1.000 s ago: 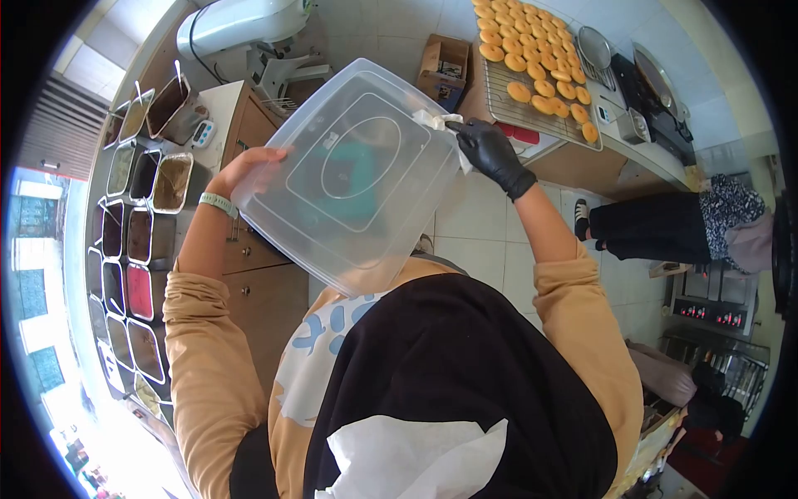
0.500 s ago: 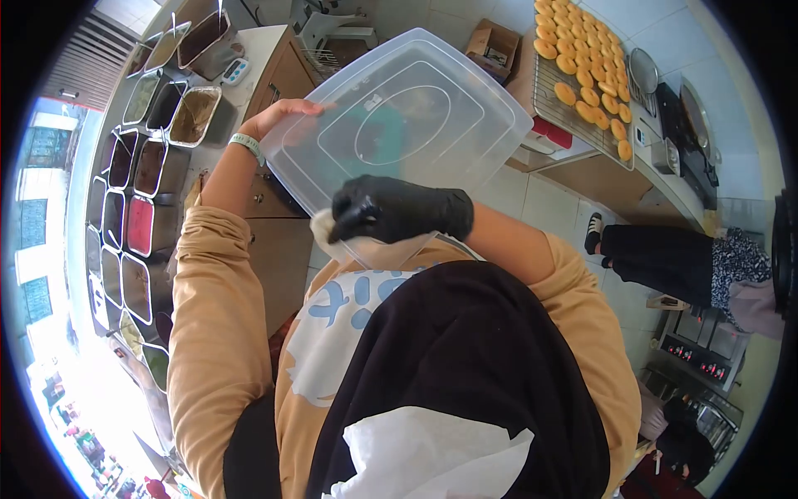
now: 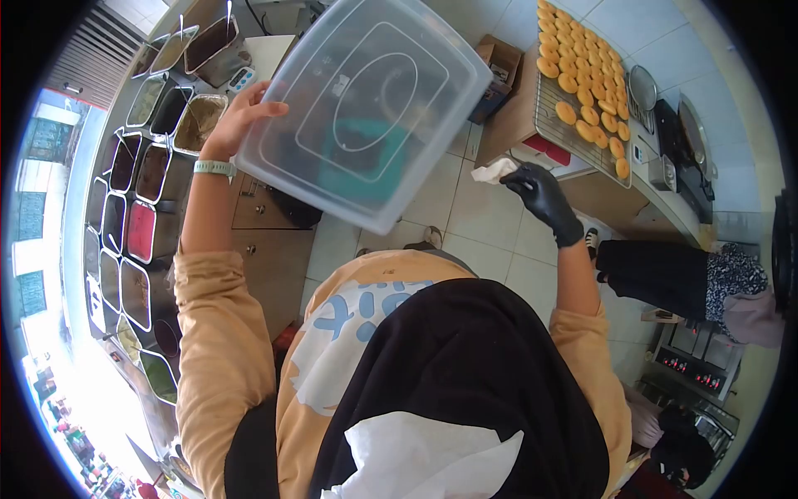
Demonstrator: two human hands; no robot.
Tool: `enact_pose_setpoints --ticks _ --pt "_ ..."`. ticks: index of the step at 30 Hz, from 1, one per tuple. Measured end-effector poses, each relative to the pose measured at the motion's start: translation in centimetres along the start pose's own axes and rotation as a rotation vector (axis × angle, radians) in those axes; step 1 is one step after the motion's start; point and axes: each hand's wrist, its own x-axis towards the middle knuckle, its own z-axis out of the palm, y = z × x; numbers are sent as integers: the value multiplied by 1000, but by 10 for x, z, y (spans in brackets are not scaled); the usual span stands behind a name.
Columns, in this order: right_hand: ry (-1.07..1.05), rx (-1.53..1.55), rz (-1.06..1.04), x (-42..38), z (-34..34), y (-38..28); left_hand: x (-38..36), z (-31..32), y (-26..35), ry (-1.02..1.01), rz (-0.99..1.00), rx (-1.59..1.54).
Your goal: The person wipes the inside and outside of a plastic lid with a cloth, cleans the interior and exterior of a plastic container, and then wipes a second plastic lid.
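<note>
My left hand (image 3: 243, 119), bare with a light green wristband, grips the left edge of a large translucent plastic lid or container (image 3: 287, 137), held up in front of me and tilted. A teal shape shows through the plastic. Away to the right, my right hand (image 3: 544, 195) wears a black glove and is closed on a crumpled whitish cloth (image 3: 495, 171). That hand is apart from the plastic.
Metal tubs (image 3: 150, 231) of fillings line the left counter, beside a small timer (image 3: 242, 79). Round golden cakes (image 3: 585, 79) lie on a wire rack at upper right. A cardboard box (image 3: 500, 62) stands behind. People are at the right.
My right hand has left the plastic and moved out to the right with the cloth. The plastic has moved up and left and turned, with my left hand still on its edge.
</note>
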Motion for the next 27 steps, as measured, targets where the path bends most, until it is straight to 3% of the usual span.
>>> enact_pose_setpoints --ticks 3,4,9,14,20,23,27 --pt "46 226 179 -23 17 9 -1 23 -4 69 76 399" --pt "79 319 229 -32 29 15 2 37 -23 143 209 552" --pt "56 339 299 -55 60 14 4 130 -98 73 6 982" --pt "22 322 359 -76 65 19 -7 183 -171 57 -75 957" --pt "5 392 583 -101 60 38 -47 203 -177 51 -174 861" --pt "-17 470 577 -107 66 59 -64 207 -170 16 -252 850" --pt "-50 727 674 -84 73 83 -84 212 -153 -2 -371 839"
